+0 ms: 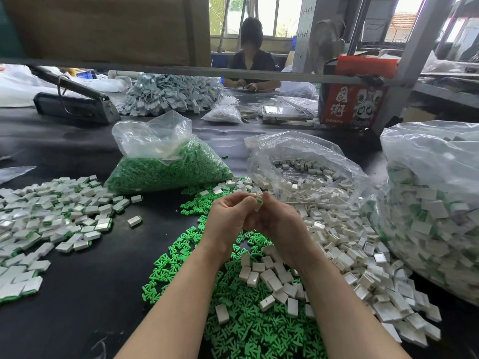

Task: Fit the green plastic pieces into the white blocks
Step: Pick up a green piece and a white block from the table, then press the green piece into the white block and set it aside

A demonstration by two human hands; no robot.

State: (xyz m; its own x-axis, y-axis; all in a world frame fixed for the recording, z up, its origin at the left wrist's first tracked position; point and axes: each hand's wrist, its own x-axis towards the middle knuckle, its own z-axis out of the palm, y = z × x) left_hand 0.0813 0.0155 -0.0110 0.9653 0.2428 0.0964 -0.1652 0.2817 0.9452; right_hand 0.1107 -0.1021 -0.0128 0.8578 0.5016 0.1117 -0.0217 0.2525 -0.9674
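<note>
pinching one white block [258, 206] upright, green piece [259, 201] topmost, both hands' [228, 216] [278, 218] grip curled round it

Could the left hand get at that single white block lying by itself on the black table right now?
Probably not yet: the left hand is busy, gripping a white block. The lone block lies unobstructed.

My curled fingers [241, 203] hide most of the white block [257, 207]; only the green piece's [259, 201] tip shows.

Both hands [255, 216] pinch one green-tipped white block [258, 205].
</note>
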